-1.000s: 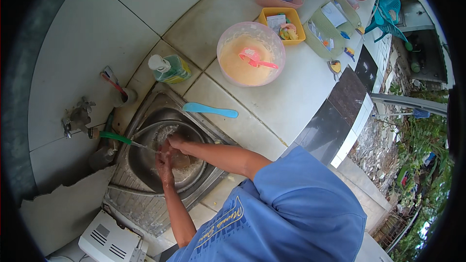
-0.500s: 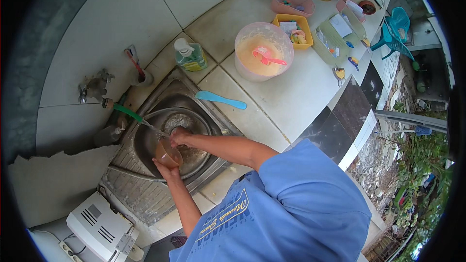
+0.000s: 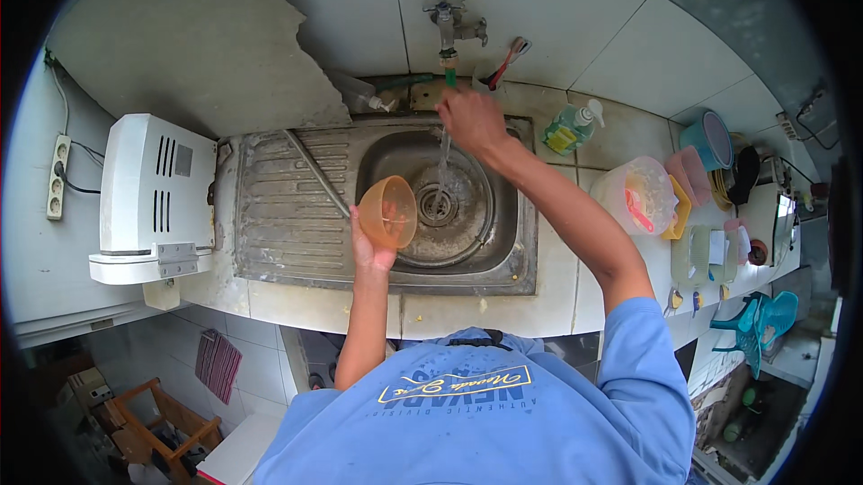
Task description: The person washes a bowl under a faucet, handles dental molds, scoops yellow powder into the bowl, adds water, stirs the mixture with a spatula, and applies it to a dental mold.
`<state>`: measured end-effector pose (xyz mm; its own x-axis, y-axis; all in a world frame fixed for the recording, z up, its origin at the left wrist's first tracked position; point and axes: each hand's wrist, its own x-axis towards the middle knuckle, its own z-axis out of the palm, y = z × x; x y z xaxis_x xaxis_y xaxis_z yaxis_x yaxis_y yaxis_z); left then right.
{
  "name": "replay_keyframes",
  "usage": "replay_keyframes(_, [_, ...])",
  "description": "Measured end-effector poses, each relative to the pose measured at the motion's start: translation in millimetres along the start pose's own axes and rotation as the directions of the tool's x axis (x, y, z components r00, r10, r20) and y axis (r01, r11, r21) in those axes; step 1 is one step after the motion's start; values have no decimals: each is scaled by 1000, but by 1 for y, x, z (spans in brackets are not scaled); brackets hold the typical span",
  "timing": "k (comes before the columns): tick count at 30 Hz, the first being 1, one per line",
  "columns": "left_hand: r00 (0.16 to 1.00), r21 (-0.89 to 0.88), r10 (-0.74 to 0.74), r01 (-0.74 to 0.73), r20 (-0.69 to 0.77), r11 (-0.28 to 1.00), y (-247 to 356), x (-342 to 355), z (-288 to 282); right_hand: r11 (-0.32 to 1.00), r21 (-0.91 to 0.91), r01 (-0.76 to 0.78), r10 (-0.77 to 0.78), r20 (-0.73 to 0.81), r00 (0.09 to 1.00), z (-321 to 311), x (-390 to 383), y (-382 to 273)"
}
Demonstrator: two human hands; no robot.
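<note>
My left hand (image 3: 369,247) holds a translucent orange bowl (image 3: 388,211), tilted, over the left side of the steel sink basin (image 3: 493,265). My right hand (image 3: 469,115) is closed round the short green hose (image 3: 450,78) below the wall tap (image 3: 446,31), its fingertips partly hidden. A stream of water (image 3: 443,161) falls beneath that hand toward the drain (image 3: 439,206). A pump bottle of green liquid (image 3: 564,133) stands right of the sink, and a cup with toothbrushes (image 3: 490,74) is behind it.
A ribbed drainboard (image 3: 279,224) adjoins the basin on the left, beside a white appliance (image 3: 153,188) and power strip (image 3: 58,179). To the right stand a tub with a pink scoop (image 3: 611,197), a yellow container (image 3: 679,215) and several other baskets and containers. A wooden rack (image 3: 162,422) is lower left.
The view has swung round to face the tap squarely. My right hand has risen from the basin to the hose, while my left hand has drawn the bowl leftward, out of the stream.
</note>
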<state>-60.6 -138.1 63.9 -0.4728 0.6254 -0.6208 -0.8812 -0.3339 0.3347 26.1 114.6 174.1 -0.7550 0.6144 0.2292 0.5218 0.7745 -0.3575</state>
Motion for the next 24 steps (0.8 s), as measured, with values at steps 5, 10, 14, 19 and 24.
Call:
replay_keyframes(5, [924, -166, -94, 166, 370, 972, 10, -24, 18, 922, -385, 30, -118, -208, 971, -70, 101, 7])
replay_keyframes(10, [838, -190, -149, 287, 525, 939, 17, -35, 32, 791, -564, 237, -183, 151, 971, -65, 149, 27])
replay_keyframes(14, [860, -222, -184, 320, 477, 921, 21, -44, 33, 791, -611, -29, 82, 60, 995, -65, 156, -3])
replay_keyframes(19, [889, -80, -184, 238, 420, 968, 28, -68, 40, 968, -173, -182, 170, -84, 982, -76, 120, 2])
replay_keyframes(24, [975, 247, 114, -160, 193, 956, 32, -66, 34, 244, 959, -146, 395, 39, 918, -33, 2, -29])
